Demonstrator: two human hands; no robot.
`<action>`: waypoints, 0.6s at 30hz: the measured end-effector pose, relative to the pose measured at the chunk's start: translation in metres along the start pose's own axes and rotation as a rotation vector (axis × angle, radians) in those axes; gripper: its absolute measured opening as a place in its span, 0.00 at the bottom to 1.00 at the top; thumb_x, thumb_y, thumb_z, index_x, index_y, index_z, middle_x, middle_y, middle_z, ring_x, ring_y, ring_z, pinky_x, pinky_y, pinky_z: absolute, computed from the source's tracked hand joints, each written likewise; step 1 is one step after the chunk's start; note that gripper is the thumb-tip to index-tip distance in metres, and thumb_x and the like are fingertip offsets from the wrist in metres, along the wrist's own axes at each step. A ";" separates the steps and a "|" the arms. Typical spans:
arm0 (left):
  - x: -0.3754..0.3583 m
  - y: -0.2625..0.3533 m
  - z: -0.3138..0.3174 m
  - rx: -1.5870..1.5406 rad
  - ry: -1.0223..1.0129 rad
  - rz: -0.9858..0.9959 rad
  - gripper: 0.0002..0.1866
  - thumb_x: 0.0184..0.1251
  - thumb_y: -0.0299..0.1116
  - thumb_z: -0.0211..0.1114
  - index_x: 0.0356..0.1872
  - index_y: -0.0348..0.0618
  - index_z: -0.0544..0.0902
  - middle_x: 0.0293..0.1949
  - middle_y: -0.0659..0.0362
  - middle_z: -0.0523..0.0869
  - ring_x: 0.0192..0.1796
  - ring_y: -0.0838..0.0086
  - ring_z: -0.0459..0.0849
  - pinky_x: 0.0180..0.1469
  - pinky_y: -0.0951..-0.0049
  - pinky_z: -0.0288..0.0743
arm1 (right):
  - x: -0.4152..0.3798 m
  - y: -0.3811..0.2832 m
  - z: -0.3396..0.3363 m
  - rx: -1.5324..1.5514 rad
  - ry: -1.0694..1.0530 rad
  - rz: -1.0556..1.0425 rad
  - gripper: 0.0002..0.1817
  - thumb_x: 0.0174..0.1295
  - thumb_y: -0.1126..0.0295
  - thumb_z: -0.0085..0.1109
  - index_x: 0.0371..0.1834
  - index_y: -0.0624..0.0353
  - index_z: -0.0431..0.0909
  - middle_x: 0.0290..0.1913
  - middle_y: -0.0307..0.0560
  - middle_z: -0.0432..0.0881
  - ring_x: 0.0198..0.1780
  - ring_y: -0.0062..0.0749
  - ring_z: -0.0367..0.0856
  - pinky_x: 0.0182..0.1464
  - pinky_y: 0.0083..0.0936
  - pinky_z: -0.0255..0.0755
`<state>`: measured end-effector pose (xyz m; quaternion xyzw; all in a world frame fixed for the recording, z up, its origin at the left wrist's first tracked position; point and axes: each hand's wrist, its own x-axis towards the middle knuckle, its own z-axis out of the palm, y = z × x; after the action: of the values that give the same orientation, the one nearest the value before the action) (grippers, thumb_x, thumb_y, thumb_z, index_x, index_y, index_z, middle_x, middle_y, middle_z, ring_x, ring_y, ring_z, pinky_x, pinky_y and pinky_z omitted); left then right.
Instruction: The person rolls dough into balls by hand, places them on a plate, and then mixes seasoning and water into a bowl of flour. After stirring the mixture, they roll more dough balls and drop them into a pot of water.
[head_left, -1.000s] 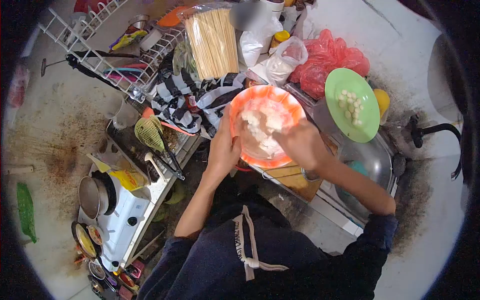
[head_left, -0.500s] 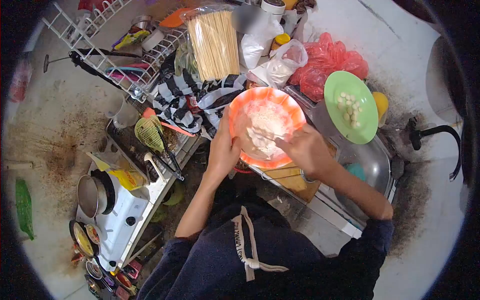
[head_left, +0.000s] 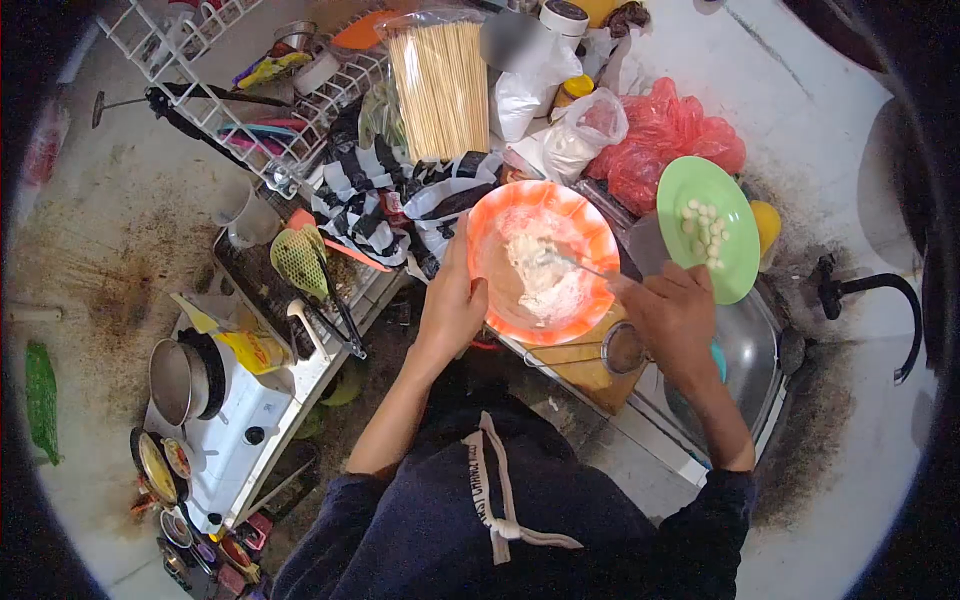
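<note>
An orange-and-white bowl (head_left: 592,232) with a wavy rim is in front of me, with pale flour and a wet, lumpy dough mixture (head_left: 535,265) inside. My left hand (head_left: 452,305) grips the bowl's left rim, thumb on the near side. My right hand (head_left: 665,315) is closed around the handle of a metal spoon (head_left: 585,264), just right of the bowl. The spoon's head sits in the mixture. Beyond my right hand is a green plate (head_left: 735,240) with several small white dough balls (head_left: 707,230) on it.
A wooden board (head_left: 585,375) lies under the bowl's right side, beside a metal sink (head_left: 745,370). Behind are a pack of bamboo skewers (head_left: 438,90), a bag of white powder (head_left: 570,140) and red plastic bags (head_left: 665,130). A stove (head_left: 235,420) with a pan (head_left: 178,382) stands left.
My right hand has moved right and down from over the bowl, so the spoon handle now shows. The mixture looks more gathered. My left hand stays on the rim, and the view has shifted slightly.
</note>
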<state>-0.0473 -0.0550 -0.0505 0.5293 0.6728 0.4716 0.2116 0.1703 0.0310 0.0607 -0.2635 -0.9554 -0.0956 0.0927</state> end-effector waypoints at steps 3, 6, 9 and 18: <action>-0.001 0.003 0.001 -0.018 -0.018 -0.025 0.38 0.51 0.19 0.49 0.66 0.33 0.46 0.64 0.39 0.56 0.66 0.51 0.59 0.64 0.66 0.56 | 0.008 0.003 -0.022 0.051 0.057 0.130 0.07 0.50 0.66 0.59 0.32 0.45 0.82 0.18 0.38 0.75 0.25 0.31 0.70 0.33 0.29 0.59; 0.001 0.004 0.000 -0.014 -0.013 -0.029 0.38 0.52 0.19 0.49 0.66 0.34 0.46 0.64 0.39 0.57 0.65 0.51 0.60 0.63 0.66 0.57 | 0.011 0.019 -0.007 0.242 -0.011 0.200 0.05 0.51 0.65 0.60 0.29 0.49 0.83 0.18 0.43 0.76 0.22 0.37 0.73 0.31 0.32 0.63; -0.002 0.004 0.000 -0.066 -0.002 -0.058 0.38 0.49 0.16 0.48 0.67 0.36 0.49 0.66 0.43 0.56 0.68 0.56 0.57 0.67 0.67 0.51 | 0.020 0.028 0.025 0.540 -0.158 0.152 0.07 0.51 0.64 0.60 0.29 0.52 0.83 0.20 0.47 0.78 0.23 0.41 0.76 0.30 0.36 0.68; -0.001 -0.003 0.002 -0.078 0.004 -0.052 0.38 0.49 0.16 0.48 0.67 0.38 0.50 0.66 0.45 0.59 0.66 0.57 0.60 0.65 0.66 0.54 | 0.040 0.022 0.065 0.337 0.027 0.014 0.09 0.52 0.62 0.57 0.19 0.51 0.81 0.17 0.47 0.77 0.22 0.42 0.77 0.30 0.36 0.71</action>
<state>-0.0472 -0.0553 -0.0545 0.5022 0.6678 0.4928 0.2429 0.1396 0.0843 0.0106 -0.2494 -0.9548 0.0632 0.1489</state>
